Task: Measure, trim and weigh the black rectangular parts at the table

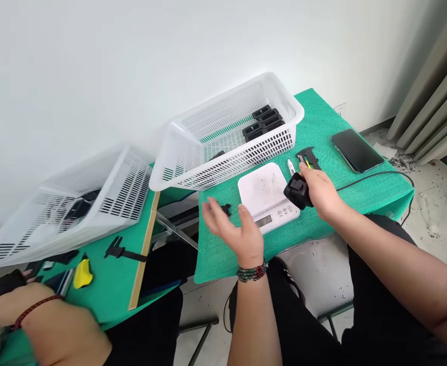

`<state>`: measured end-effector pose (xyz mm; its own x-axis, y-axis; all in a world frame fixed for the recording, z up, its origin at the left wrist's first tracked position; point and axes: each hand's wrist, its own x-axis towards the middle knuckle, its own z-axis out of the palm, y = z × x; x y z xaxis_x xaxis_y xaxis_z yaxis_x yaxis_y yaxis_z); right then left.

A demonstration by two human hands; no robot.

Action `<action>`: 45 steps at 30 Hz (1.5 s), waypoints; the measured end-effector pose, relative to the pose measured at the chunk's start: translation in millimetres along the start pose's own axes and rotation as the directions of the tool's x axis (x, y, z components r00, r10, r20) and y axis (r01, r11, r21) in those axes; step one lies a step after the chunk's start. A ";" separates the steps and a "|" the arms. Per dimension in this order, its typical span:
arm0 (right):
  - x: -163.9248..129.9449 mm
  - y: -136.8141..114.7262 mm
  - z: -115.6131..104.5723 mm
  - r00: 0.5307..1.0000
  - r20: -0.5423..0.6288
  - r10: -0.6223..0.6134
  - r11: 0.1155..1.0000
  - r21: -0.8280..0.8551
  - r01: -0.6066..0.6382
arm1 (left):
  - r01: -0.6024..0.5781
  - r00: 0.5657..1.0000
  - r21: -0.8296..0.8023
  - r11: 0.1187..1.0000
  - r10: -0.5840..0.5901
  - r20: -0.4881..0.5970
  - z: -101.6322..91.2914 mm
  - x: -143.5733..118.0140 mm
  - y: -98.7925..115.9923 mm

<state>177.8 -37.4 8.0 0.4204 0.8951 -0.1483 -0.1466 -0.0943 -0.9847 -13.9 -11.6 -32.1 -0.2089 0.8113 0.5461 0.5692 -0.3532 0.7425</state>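
My right hand [321, 193] grips a black plastic part [297, 191] just over the right side of a white digital scale [261, 185]. Fingers spread, my left hand [235, 231] hovers empty at the scale's front left corner. A small dark object [226, 209] lies on the green cloth behind those fingers, partly hidden. Beyond my right hand lie a black caliper [308, 155] and a white marker [291, 166]. Specks of dark debris dot the scale's plate, and its display is too small to read.
A white plastic basket [223, 175] behind the scale holds several black rectangular parts [263, 124]. A phone [356, 150] and a black cable [379, 174] lie to the right. At left, a co-worker's arm [56, 325] reaches over another green table with a second basket [120, 203], caliper [122, 251] and yellow object [83, 273].
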 end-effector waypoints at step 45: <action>5.0 5.4 -16.1 0.911 0.411 -0.028 0.176 -0.895 0.410 | 0.422 0.889 -0.737 0.528 -0.401 0.221 19.9 -26.8 38.3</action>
<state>193.5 -40.5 0.4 0.0188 0.9974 -0.0694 0.9478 -0.0398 -0.3163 29.4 -37.5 -26.1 -0.2384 0.9658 0.1016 -0.3733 -0.1877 0.9085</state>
